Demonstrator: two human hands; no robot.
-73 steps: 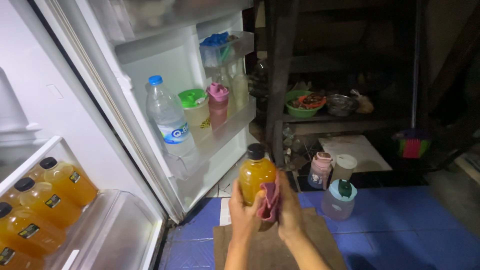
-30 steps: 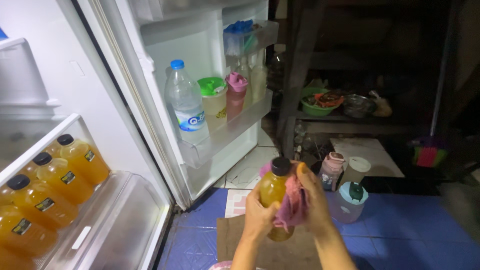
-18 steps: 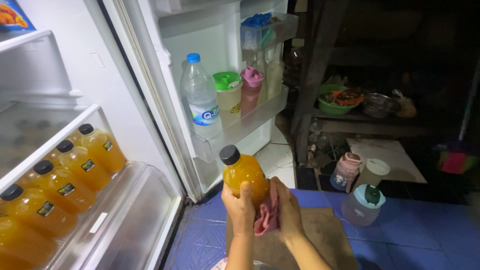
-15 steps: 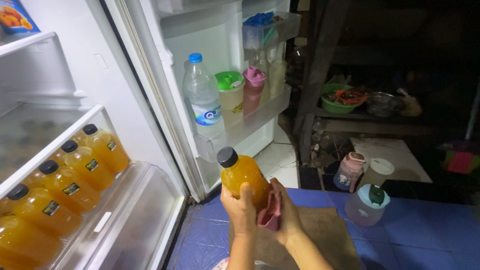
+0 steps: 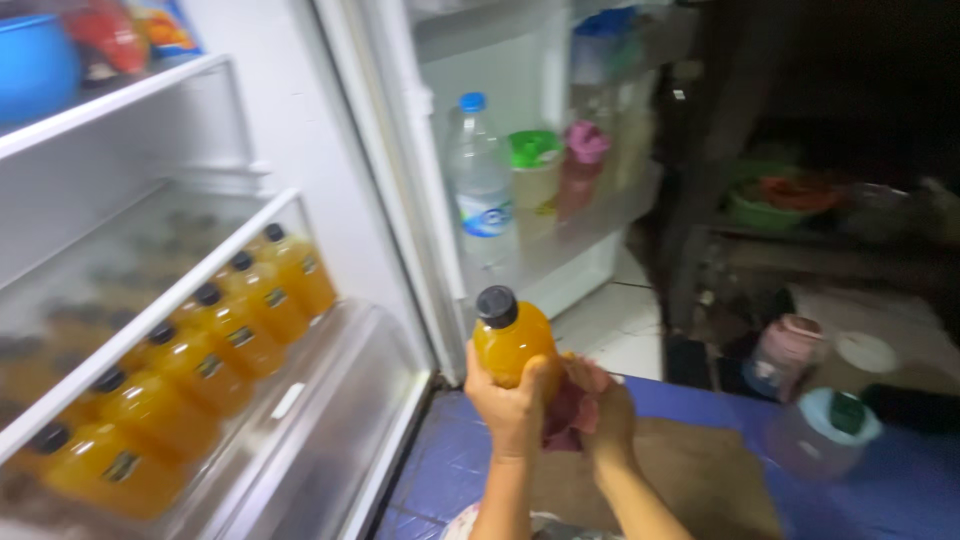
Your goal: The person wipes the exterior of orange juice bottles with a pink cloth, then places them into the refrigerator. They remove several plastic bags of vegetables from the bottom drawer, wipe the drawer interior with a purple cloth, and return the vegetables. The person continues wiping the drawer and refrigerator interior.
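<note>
My left hand (image 5: 505, 398) grips an orange juice bottle (image 5: 510, 340) with a black cap, held upright in front of the open fridge. My right hand (image 5: 605, 415) presses a pink cloth (image 5: 572, 410) against the bottle's right side. To the left, a row of several like orange bottles (image 5: 205, 345) lies on a glass fridge shelf (image 5: 150, 310).
The open fridge door (image 5: 560, 240) holds a clear water bottle (image 5: 482, 180), a green-lidded cup (image 5: 534, 165) and a pink-lidded cup (image 5: 585, 160). A clear drawer (image 5: 330, 420) sits under the shelf. Lidded containers (image 5: 820, 430) and cardboard (image 5: 700, 480) rest on the blue floor mat.
The view has swung left toward the fridge interior. The bottle has moved left and closer to the shelf, with both hands still on it and the cloth.
</note>
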